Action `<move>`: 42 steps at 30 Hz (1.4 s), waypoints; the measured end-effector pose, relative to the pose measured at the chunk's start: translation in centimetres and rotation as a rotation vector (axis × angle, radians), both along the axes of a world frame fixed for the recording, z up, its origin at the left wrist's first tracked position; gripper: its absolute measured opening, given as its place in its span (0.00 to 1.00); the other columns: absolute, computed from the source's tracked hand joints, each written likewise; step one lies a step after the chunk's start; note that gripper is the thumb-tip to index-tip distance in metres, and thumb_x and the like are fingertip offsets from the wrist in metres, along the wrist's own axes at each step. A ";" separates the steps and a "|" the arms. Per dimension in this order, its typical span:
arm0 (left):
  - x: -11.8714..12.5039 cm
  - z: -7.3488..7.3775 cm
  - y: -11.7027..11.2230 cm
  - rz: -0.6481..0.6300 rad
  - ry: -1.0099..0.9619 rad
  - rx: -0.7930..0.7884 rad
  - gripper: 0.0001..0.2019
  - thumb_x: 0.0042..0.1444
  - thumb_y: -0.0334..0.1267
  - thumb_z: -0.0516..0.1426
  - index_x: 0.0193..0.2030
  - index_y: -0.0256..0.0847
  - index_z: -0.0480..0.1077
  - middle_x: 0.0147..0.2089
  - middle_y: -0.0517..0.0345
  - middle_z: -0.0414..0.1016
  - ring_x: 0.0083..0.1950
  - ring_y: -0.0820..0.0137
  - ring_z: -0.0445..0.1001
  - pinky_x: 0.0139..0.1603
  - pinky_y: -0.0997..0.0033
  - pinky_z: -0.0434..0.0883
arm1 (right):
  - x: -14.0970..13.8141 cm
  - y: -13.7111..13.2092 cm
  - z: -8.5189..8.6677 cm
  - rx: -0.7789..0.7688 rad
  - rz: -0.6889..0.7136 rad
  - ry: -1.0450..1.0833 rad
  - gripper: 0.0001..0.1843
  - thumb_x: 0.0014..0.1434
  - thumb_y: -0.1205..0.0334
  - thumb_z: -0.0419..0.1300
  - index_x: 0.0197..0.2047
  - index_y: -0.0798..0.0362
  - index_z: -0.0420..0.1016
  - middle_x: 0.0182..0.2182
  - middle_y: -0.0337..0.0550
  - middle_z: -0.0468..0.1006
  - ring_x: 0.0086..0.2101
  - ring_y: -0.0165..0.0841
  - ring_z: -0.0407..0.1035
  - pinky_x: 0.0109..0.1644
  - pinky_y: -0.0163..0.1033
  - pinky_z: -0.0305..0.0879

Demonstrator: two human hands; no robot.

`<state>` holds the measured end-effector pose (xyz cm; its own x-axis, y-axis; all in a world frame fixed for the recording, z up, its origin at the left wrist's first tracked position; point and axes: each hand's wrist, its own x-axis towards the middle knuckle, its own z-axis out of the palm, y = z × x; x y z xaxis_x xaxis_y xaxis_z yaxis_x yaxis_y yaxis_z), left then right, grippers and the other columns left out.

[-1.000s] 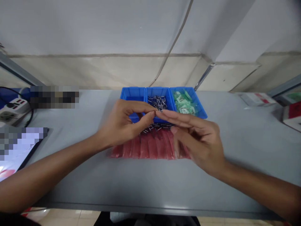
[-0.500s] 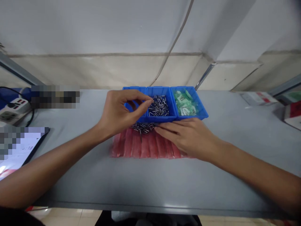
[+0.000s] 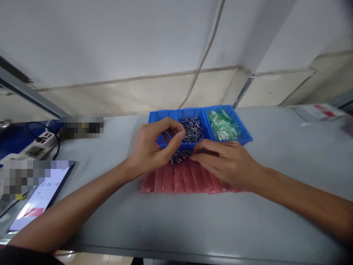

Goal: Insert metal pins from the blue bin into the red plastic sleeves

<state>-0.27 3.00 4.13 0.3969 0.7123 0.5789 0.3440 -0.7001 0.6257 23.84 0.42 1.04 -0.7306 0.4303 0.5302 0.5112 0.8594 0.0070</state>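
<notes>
Curling my left hand (image 3: 156, 145) nearly closed and right hand (image 3: 224, 162) halfway, holds unclear, I have metal pins (image 3: 179, 157) just left of the right.

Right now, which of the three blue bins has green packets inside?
The rightmost bin holds green packets; the middle bin holds metal pins, the left bin shows neither.

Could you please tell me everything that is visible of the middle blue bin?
The middle blue bin is open-topped, upright and plastic-looking, and holds a heap of small shiny metal pieces. It stands on the grey table between the left bin and the right bin, seemingly touching both. The left hand partly hides its left side; the right hand is close to its front wall. Whether either touches it, I cannot tell.
</notes>
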 end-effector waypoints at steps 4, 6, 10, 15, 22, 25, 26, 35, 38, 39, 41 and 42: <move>0.0 0.2 -0.3 -0.130 0.051 0.056 0.05 0.67 0.38 0.60 0.45 0.41 0.77 0.38 0.57 0.82 0.36 0.73 0.80 0.36 0.73 0.76 | -0.4 -0.6 1.8 -0.389 -0.024 0.515 0.05 0.68 0.66 0.64 0.44 0.47 0.81 0.38 0.40 0.83 0.36 0.32 0.78 0.39 0.40 0.77; 0.0 0.2 -0.3 -0.170 0.083 0.130 0.07 0.66 0.38 0.62 0.48 0.42 0.77 0.40 0.58 0.83 0.37 0.73 0.80 0.36 0.74 0.76 | -0.6 -1.0 2.7 -0.587 -0.050 0.744 0.04 0.66 0.64 0.67 0.43 0.45 0.82 0.35 0.38 0.83 0.31 0.32 0.78 0.31 0.39 0.76; -0.1 0.4 -0.4 -0.094 0.111 0.276 0.06 0.65 0.34 0.63 0.48 0.46 0.78 0.39 0.61 0.84 0.35 0.74 0.80 0.36 0.74 0.76 | -1.0 -1.5 3.2 -0.792 -0.063 0.930 0.04 0.63 0.63 0.70 0.42 0.48 0.84 0.29 0.39 0.84 0.25 0.31 0.77 0.23 0.37 0.75; -0.1 0.6 -0.4 -0.031 0.054 0.356 0.03 0.64 0.35 0.65 0.43 0.45 0.79 0.35 0.62 0.83 0.31 0.76 0.77 0.32 0.74 0.76 | -1.1 -1.6 3.0 -0.813 -0.027 0.992 0.06 0.63 0.66 0.69 0.45 0.49 0.85 0.30 0.40 0.85 0.29 0.34 0.81 0.23 0.35 0.77; -0.1 0.5 -0.6 0.035 0.074 0.369 0.01 0.64 0.36 0.64 0.41 0.46 0.79 0.33 0.63 0.83 0.28 0.76 0.77 0.31 0.74 0.77 | -1.1 -1.6 2.9 -0.860 -0.040 0.991 0.07 0.63 0.64 0.70 0.45 0.50 0.85 0.31 0.41 0.85 0.25 0.32 0.79 0.22 0.35 0.77; -0.1 0.4 -0.6 0.038 0.097 0.387 0.02 0.65 0.39 0.64 0.40 0.48 0.78 0.32 0.64 0.82 0.28 0.75 0.78 0.30 0.72 0.76 | -1.2 -1.6 3.0 -0.885 -0.025 1.006 0.06 0.62 0.65 0.70 0.44 0.50 0.84 0.29 0.39 0.84 0.27 0.31 0.80 0.23 0.34 0.78; -0.2 0.4 -0.6 0.017 0.101 0.400 0.02 0.65 0.38 0.64 0.39 0.47 0.77 0.31 0.64 0.82 0.28 0.75 0.78 0.30 0.72 0.75 | -1.3 -1.6 3.1 -0.894 -0.021 1.003 0.05 0.62 0.64 0.70 0.43 0.49 0.84 0.28 0.38 0.84 0.27 0.31 0.80 0.23 0.33 0.77; -0.2 -0.3 -0.3 -0.005 0.105 0.481 0.04 0.62 0.34 0.66 0.42 0.44 0.76 0.33 0.64 0.82 0.28 0.78 0.76 0.29 0.76 0.73 | -1.2 -1.6 3.1 -0.938 0.007 0.999 0.05 0.63 0.65 0.69 0.43 0.51 0.84 0.28 0.38 0.84 0.22 0.28 0.77 0.21 0.32 0.76; -0.1 -0.2 -0.2 -0.006 0.091 0.528 0.04 0.61 0.32 0.66 0.40 0.43 0.76 0.32 0.64 0.82 0.28 0.78 0.77 0.29 0.76 0.73 | -1.2 -1.6 2.9 -0.955 0.028 1.028 0.05 0.62 0.66 0.70 0.43 0.52 0.84 0.27 0.37 0.84 0.21 0.28 0.77 0.21 0.31 0.76; -0.1 -0.2 -0.2 -0.007 0.081 0.542 0.04 0.61 0.33 0.67 0.40 0.42 0.76 0.32 0.64 0.82 0.28 0.78 0.77 0.29 0.76 0.73 | -1.2 -1.5 2.9 -0.956 0.031 1.032 0.05 0.62 0.66 0.70 0.43 0.52 0.84 0.27 0.38 0.84 0.22 0.28 0.77 0.21 0.31 0.76; -0.1 -0.2 -0.1 -0.010 0.073 0.541 0.05 0.61 0.34 0.67 0.40 0.41 0.76 0.31 0.63 0.81 0.28 0.78 0.77 0.29 0.76 0.73 | -1.2 -1.5 2.8 -0.954 0.030 1.027 0.06 0.62 0.65 0.70 0.44 0.52 0.84 0.28 0.38 0.84 0.22 0.28 0.77 0.22 0.31 0.76; -0.1 -0.3 -0.1 -0.011 0.067 0.540 0.05 0.60 0.34 0.68 0.40 0.40 0.76 0.31 0.63 0.81 0.27 0.78 0.76 0.28 0.76 0.72 | -1.2 -1.5 2.8 -0.953 0.026 1.025 0.06 0.63 0.66 0.69 0.44 0.52 0.84 0.28 0.38 0.84 0.23 0.28 0.78 0.22 0.31 0.76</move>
<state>-0.36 2.87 3.87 0.4512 0.3161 0.8345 0.3611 -0.9199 0.1531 22.60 -1.05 3.86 -0.2142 0.9152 0.3413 -0.0822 0.3313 -0.9399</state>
